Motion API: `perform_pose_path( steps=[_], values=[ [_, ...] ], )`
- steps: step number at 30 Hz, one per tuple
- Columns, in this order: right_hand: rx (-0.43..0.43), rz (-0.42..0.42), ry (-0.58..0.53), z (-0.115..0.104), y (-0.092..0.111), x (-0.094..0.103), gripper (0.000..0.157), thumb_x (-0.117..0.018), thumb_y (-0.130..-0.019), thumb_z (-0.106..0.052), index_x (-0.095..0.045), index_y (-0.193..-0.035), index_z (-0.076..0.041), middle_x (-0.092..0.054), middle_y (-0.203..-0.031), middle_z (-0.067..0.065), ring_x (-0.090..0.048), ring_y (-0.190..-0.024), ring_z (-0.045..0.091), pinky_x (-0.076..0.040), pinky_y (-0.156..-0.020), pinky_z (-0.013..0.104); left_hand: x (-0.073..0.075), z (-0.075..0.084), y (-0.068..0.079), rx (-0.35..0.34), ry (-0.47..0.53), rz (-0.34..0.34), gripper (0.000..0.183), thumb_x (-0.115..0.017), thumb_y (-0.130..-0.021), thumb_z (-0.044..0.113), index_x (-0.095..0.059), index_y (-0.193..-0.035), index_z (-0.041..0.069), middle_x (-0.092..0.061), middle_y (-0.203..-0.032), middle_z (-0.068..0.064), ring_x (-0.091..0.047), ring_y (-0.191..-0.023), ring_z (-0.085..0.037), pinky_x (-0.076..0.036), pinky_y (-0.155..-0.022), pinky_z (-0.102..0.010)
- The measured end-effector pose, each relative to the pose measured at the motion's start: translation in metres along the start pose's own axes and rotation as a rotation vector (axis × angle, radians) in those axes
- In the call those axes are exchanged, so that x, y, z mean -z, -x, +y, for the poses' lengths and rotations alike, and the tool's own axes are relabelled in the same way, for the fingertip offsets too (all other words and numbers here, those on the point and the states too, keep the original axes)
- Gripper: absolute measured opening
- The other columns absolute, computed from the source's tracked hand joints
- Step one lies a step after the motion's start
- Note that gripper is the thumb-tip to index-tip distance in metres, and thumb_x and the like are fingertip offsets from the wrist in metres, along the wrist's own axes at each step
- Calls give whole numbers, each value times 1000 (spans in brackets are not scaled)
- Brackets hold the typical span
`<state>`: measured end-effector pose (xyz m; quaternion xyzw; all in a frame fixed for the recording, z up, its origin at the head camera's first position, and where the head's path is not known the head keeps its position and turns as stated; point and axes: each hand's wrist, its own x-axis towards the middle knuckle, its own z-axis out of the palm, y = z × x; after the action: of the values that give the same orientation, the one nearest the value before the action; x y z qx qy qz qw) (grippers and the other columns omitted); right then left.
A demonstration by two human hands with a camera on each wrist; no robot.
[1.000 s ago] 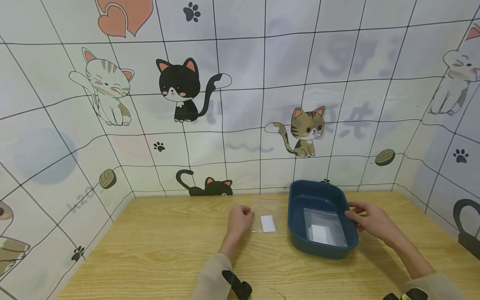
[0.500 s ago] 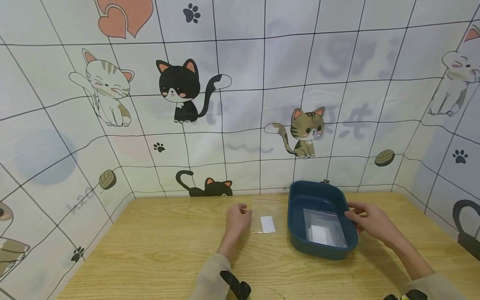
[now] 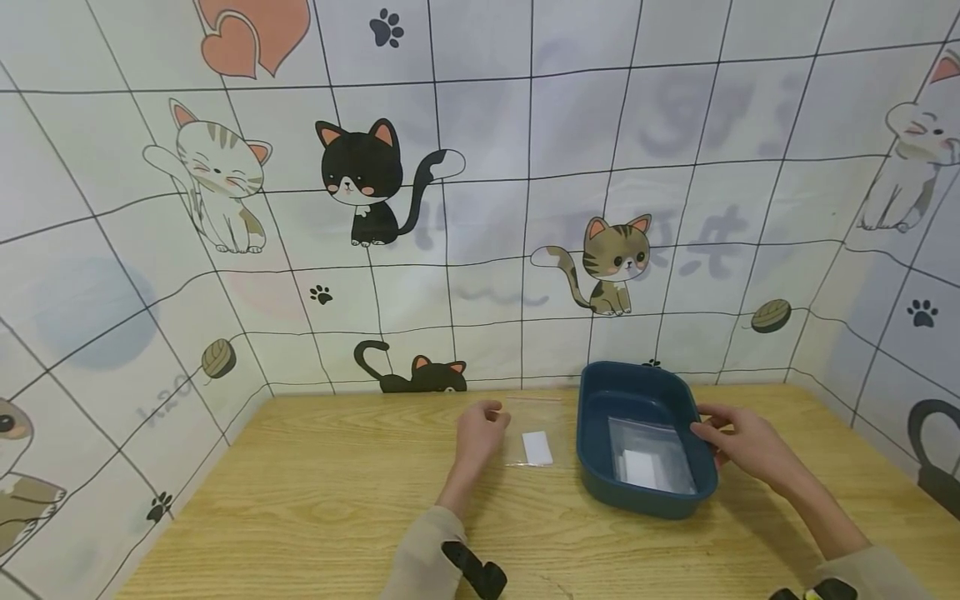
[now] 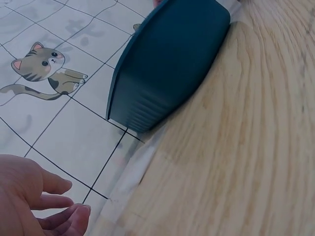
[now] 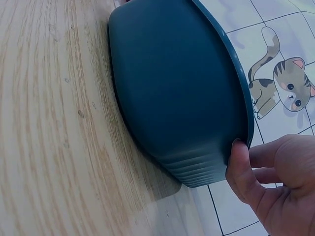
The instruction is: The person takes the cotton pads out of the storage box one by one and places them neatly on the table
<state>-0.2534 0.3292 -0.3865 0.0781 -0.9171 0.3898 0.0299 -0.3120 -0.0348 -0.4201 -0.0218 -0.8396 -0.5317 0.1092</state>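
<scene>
My right hand (image 3: 738,442) pinches the right rim of a dark blue plastic basin (image 3: 633,500), thumb on one side and fingers on the other, as the right wrist view shows too. Inside the basin lies a clear plastic bag (image 3: 667,437) with a white card (image 3: 640,468) in it. To the basin's left, a second clear zip bag (image 3: 543,417) lies flat on the table, also with a small white card (image 3: 536,447). Beside that bag's left edge is my left hand (image 3: 478,433). Its fingers (image 4: 59,201) are loosely bent, with nothing visible between them.
The wooden table (image 3: 322,483) backs onto a cloth wall (image 3: 480,208) printed with cats and grid lines. More of this cloth stands at both sides. The basin's far end is close to the back wall.
My left hand shifts slightly away from the zip bag, then back toward its edge. The right hand, basin and both bags stay in place.
</scene>
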Motion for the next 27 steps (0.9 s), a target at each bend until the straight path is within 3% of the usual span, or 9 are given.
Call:
perform_pose_path(
  steps=[7, 14, 19, 27],
  values=[
    [4, 2, 2, 1, 0, 0, 53, -54, -106, -16, -39, -139, 22, -63, -107, 23, -62, -64, 18, -56, -59, 34, 1, 14, 3, -4, 65, -25, 27, -68, -93, 7, -70, -115, -7, -68, -93, -12, -65, -80, -21, -54, -67, -31],
    [4, 8, 17, 0, 0, 0, 53, -55, -105, -17, -40, -139, 22, -64, -106, 22, -62, -63, 19, -55, -59, 34, 1, 29, 9, -42, 172, -63, 26, -67, -93, 4, -69, -115, -9, -68, -91, -13, -70, -78, -33, -57, -62, -27],
    [4, 13, 28, 0, 0, 0, 53, -55, -105, -16, -41, -138, 22, -65, -106, 22, -63, -64, 19, -55, -59, 34, 1, 38, 12, -67, 187, -69, 24, -67, -93, 4, -70, -114, -7, -68, -92, -12, -69, -77, -23, -58, -65, -28],
    [0, 13, 31, 0, 0, 0, 53, -55, -105, -17, -41, -138, 22, -65, -105, 22, -62, -63, 19, -55, -58, 34, -2, 52, 18, -76, 229, -96, 26, -67, -93, 5, -69, -116, -6, -69, -93, -10, -68, -77, -18, -57, -66, -26]
  ],
)
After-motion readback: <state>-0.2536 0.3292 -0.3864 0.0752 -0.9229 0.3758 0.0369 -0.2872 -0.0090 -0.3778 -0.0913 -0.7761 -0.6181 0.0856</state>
